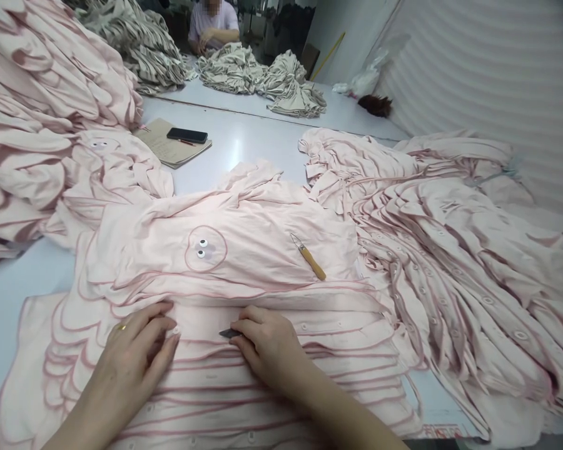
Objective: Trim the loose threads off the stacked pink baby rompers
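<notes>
Left hand [138,353]: pinching pale-pink cloth garment [199,320]
Right hand [266,344]: pinching dark pointed metal blade [227,334]
Garment: likely light, soft; grip edge [199,344]

Left hand [138,350] is down on the pink shirts [216,378], fingertips right by a small white button [176,330]; can't really tell if it's pinched. Right hand [269,344] has a dark blade [229,334] between thumb and fingers, tip pointing at the left hand. The shirts overlap in layers, and the top one has a googly-eyed patch [206,249] plus a wooden-handled tool [312,259] lying on it. Pink piles [469,250] either side, phone [186,135] on a notebook [169,153], and someone [214,28] sitting behind grey-green piles [234,69] across the table [258,128].
</notes>
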Demonstrator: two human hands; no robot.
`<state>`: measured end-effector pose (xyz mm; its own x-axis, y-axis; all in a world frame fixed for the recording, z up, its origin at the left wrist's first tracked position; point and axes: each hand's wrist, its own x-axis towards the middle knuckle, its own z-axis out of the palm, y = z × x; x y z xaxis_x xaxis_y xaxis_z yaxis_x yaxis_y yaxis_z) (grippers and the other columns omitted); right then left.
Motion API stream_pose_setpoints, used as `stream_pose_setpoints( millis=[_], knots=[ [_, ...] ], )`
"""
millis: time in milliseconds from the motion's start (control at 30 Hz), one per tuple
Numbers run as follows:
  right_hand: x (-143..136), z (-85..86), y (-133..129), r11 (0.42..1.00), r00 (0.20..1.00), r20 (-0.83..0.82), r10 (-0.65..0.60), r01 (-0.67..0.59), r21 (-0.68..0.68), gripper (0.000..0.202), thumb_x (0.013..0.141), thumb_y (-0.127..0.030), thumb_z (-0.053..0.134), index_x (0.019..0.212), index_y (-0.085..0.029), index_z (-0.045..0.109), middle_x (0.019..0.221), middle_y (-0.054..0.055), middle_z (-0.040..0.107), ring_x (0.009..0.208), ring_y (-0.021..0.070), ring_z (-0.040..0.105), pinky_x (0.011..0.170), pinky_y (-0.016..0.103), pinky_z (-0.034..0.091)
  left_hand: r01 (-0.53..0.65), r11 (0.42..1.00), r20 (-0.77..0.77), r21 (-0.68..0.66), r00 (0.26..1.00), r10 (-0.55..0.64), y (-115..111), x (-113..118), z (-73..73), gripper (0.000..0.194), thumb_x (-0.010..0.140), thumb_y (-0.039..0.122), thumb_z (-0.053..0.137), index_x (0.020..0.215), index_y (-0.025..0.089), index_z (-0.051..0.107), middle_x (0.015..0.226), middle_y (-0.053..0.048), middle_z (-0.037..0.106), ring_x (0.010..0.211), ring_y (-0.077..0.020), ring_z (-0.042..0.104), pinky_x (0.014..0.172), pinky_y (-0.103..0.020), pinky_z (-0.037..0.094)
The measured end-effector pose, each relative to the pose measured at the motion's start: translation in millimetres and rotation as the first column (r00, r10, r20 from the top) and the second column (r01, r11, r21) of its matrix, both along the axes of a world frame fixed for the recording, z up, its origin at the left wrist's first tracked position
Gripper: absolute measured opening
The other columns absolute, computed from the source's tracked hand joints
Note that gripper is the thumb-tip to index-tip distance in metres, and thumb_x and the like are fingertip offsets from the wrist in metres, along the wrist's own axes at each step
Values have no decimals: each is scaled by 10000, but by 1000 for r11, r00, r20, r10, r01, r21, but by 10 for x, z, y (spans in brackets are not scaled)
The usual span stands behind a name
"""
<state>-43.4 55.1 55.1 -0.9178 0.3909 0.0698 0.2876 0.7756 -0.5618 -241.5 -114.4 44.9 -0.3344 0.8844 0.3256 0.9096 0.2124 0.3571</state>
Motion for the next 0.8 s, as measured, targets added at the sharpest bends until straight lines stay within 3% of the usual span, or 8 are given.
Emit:
stream_pose_setpoints(
  millis=[300,500,600,800],
  knots=[
    [12,-70,-91,974,978,-57,-201,193,-115,113,874,-123,614,892,-199,695,896,26,651,794,163,622,698,256,463,16,999,-5,32,1000,-15,7,-23,-7,115,877,327,534,874,244,613,1095,-38,647,983,-199,645,781,-326,500],
    [-35,-28,-118,975,983,-91,-163,146,-166,110,883,-148,624,954,-203,687,921,25,640,811,162,617,713,257,470,24,997,8,68,1000,-24,-14,-14,-8,98,877,243,508,870,229,605,1120,-55,646,1014,-187,643,833,-309,518],
    [-181,19,-195,992,991,-99,-93,84,-94,89,890,-164,614,946,-204,671,922,24,630,798,161,600,698,267,458,18,996,19,90,1000,-20,-18,-13,9,114,882,226,496,875,223,609,1108,-59,657,1013,-183,650,842,-297,530],
    [-515,20,-381,975,997,-65,30,-15,221,39,867,-201,646,852,-196,610,876,25,630,741,187,541,607,321,374,23,996,27,83,999,-25,-48,0,8,106,888,229,505,917,216,606,1153,-70,641,1056,-188,627,880,-306,520]
  ],
)
